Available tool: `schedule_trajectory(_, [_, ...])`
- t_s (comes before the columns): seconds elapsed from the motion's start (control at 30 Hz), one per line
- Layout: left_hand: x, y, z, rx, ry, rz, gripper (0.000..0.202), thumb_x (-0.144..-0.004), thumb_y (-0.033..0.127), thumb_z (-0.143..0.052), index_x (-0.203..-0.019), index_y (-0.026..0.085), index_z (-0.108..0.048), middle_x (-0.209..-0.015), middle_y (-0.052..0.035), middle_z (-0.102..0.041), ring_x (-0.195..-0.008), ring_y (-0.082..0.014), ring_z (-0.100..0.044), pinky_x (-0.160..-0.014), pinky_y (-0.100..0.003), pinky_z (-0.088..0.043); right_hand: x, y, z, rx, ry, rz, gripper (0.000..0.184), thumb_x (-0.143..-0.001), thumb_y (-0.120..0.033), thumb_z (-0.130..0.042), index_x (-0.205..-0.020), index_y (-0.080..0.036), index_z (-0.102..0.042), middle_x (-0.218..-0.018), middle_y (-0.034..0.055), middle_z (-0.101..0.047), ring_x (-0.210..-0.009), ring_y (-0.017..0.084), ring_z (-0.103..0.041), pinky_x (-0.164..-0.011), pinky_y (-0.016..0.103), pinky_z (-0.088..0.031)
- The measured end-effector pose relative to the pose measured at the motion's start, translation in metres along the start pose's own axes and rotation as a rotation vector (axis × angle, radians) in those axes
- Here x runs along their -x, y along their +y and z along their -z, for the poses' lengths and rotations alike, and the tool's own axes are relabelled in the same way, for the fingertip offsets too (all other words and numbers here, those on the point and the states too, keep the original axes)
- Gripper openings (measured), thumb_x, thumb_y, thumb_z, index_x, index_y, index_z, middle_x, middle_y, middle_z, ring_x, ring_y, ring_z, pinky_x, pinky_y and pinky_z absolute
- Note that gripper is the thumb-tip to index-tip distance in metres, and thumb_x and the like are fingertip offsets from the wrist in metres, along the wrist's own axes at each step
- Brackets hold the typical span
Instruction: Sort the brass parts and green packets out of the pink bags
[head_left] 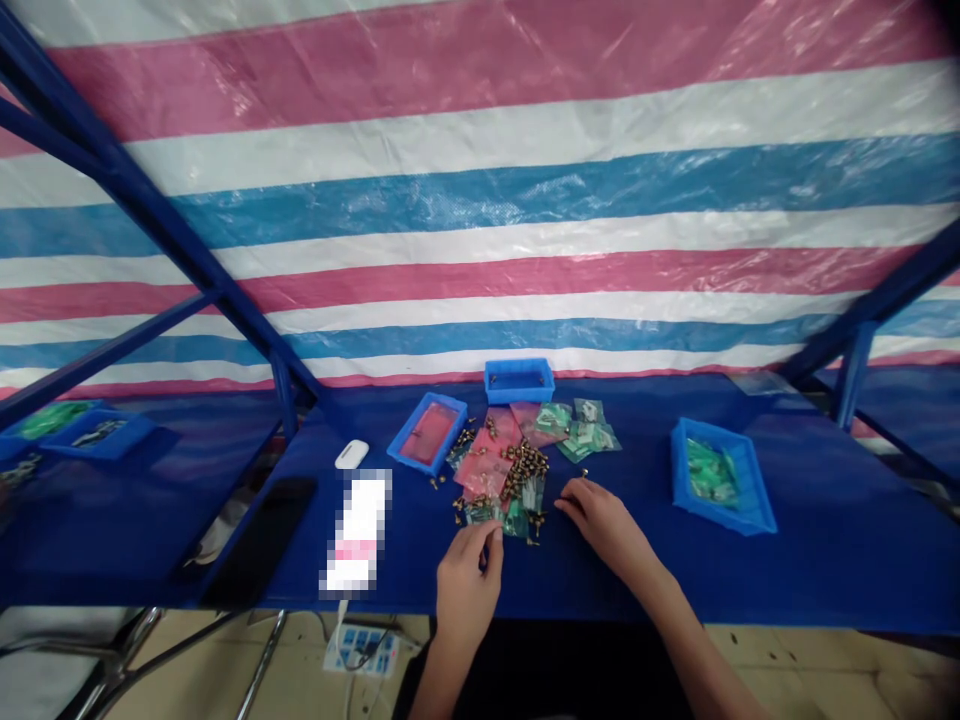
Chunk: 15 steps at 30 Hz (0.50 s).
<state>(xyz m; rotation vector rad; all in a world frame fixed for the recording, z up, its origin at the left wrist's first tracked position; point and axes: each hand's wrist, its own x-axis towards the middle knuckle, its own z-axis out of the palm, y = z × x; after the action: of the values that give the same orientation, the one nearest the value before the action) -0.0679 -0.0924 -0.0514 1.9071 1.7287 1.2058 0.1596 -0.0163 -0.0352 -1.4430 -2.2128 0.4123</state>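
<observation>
A heap of small brass-coloured metal pieces [527, 468] lies in the middle of the blue table, on and around pink plastic bags [484, 474] and small clear bags with green contents [516, 522]. My left hand [466, 580] is at the near edge of the heap, fingers bent together beside the green-filled bags; whatever is between its fingertips is too small to make out. To the right of the heap, my right hand [600, 518] rests low over the table with curled fingers, their tips partly hidden. A single brass piece [585, 472] shows just beyond its knuckles.
Blue trays stand around the heap: one with a pink bag [429, 432], one at the back [519, 362], and one on the right [739, 518] holding green-filled bags. More filled bags [589, 437] lie behind. A white case [352, 454] and black phone-like slab [261, 540] are left.
</observation>
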Motion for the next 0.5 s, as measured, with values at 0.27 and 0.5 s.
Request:
schedule_trajectory(0.27, [0.001, 0.002, 0.003, -0.003, -0.015, -0.014, 0.020, -0.097, 0.026, -0.051, -0.106, 0.024, -0.069, -0.095, -0.0042, -0.072, -0.076, -0.0146, -0.066, -0.074, -0.025, -0.053, -0.110, -0.035, 0.080, -0.043, 0.270, 0.080, 0.035, -0.095, -0.026, -0.052, -0.130, -0.023, -0.056, -0.108, 0.0089, -0.068, -0.086, 0.022, -0.066, -0.077, 0.033, -0.052])
schedule_trajectory(0.5, [0.000, 0.002, 0.002, -0.013, -0.029, -0.006, 0.020, -0.097, 0.025, -0.051, -0.107, 0.024, -0.068, -0.095, -0.0037, -0.072, -0.078, -0.0150, -0.066, -0.073, -0.026, -0.053, -0.059, -0.018, 0.036, -0.007, 0.098, 0.011, 0.023, -0.097, -0.024, -0.049, -0.115, -0.023, -0.063, -0.104, 0.0078, -0.066, -0.090, 0.022, -0.065, -0.081, 0.034, -0.052])
